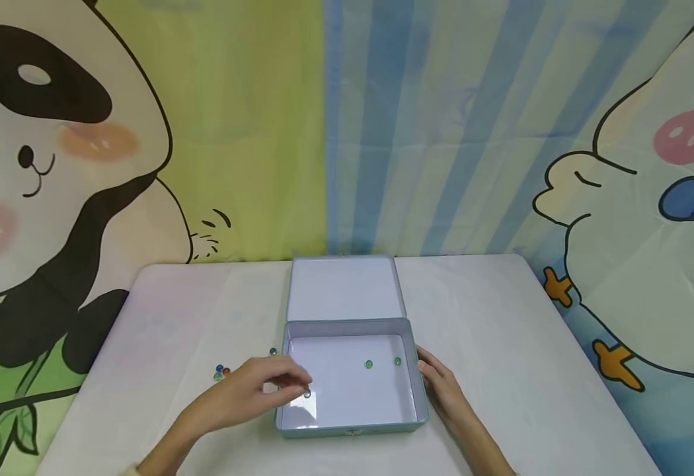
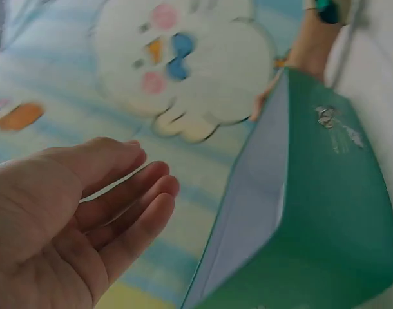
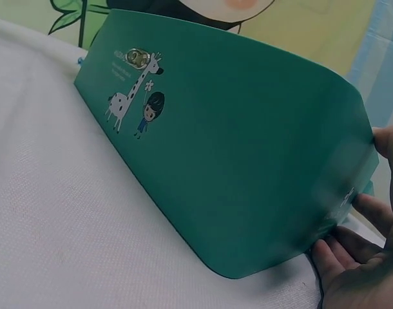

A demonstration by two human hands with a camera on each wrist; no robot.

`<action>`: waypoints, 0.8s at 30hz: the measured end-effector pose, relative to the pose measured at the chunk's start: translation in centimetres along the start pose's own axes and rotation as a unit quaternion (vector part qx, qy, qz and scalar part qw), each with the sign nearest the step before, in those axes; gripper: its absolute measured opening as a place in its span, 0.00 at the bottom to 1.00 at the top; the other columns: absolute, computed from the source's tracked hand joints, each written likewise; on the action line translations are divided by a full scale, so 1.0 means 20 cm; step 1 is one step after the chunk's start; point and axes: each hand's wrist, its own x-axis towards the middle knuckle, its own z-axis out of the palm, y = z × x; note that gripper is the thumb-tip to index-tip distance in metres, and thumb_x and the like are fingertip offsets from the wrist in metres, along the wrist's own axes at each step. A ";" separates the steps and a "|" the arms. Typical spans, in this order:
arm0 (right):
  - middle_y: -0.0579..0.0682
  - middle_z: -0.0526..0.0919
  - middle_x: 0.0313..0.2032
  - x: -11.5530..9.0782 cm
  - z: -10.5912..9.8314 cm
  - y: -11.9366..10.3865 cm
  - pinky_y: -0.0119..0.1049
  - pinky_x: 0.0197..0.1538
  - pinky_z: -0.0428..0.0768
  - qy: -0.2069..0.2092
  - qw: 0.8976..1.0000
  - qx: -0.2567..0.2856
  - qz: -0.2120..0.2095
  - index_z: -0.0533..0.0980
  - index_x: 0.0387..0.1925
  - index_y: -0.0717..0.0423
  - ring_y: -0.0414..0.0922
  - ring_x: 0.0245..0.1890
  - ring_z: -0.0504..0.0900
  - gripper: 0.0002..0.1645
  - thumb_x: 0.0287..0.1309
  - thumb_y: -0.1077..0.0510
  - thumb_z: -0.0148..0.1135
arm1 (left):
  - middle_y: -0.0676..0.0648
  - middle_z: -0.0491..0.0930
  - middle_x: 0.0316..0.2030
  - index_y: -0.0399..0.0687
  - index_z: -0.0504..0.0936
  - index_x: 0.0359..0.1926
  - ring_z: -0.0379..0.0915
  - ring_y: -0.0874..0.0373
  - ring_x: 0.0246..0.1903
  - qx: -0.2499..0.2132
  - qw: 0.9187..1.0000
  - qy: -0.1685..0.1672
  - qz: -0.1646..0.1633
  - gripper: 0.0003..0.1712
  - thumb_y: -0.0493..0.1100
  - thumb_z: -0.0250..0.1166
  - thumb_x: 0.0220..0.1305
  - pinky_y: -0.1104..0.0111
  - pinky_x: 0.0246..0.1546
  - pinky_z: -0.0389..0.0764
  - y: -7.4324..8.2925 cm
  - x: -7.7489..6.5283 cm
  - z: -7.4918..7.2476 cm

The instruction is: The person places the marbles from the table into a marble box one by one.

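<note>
A green tin box (image 1: 353, 433) stands with its lid (image 1: 344, 287) laid back behind it. Over its left rim hovers my left hand (image 1: 266, 387), thumb and fingers loosely bent; the left wrist view shows a gap between them with nothing in it. Just below those fingertips a glass marble (image 1: 307, 393) shows against the box floor. Two green marbles, one near the middle (image 1: 369, 364) and one near the right wall (image 1: 397, 361), are inside too. Against the outer right wall rests my right hand (image 1: 445, 390), its spread fingertips (image 3: 370, 209) touching the tin.
Left of the box, a small cluster of blue, brown and green marbles (image 1: 219, 377) lies on the white table (image 1: 192, 311). A dark marble (image 1: 273, 351) sits close to the box's left side. Cartoon-printed curtains (image 1: 430, 132) hang behind the table.
</note>
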 end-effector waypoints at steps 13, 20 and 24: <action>0.60 0.55 0.74 -0.02 -0.03 -0.01 0.10 0.55 0.65 -0.005 1.000 -0.017 0.005 0.55 0.72 0.62 0.57 0.76 0.51 0.36 0.70 0.49 0.49 | 0.47 0.86 0.43 0.45 0.82 0.47 0.83 0.65 0.41 -0.082 0.910 0.231 -0.335 0.14 0.47 0.65 0.64 0.78 0.40 0.82 -0.16 -0.49 0.10; 0.60 0.56 0.74 -0.02 -0.02 -0.01 0.10 0.54 0.66 -0.005 1.000 -0.011 0.010 0.56 0.72 0.62 0.57 0.75 0.51 0.36 0.69 0.50 0.49 | 0.50 0.87 0.41 0.49 0.83 0.46 0.82 0.70 0.37 -0.035 0.883 0.268 -0.385 0.13 0.48 0.66 0.63 0.78 0.38 0.82 -0.20 -0.58 0.11; 0.60 0.57 0.73 -0.01 -0.01 -0.01 0.12 0.55 0.67 -0.005 1.000 -0.009 0.011 0.57 0.71 0.62 0.48 0.72 0.61 0.35 0.69 0.50 0.50 | 0.50 0.87 0.40 0.48 0.83 0.47 0.82 0.68 0.37 -0.024 0.879 0.277 -0.387 0.15 0.51 0.65 0.64 0.79 0.38 0.81 -0.22 -0.61 0.08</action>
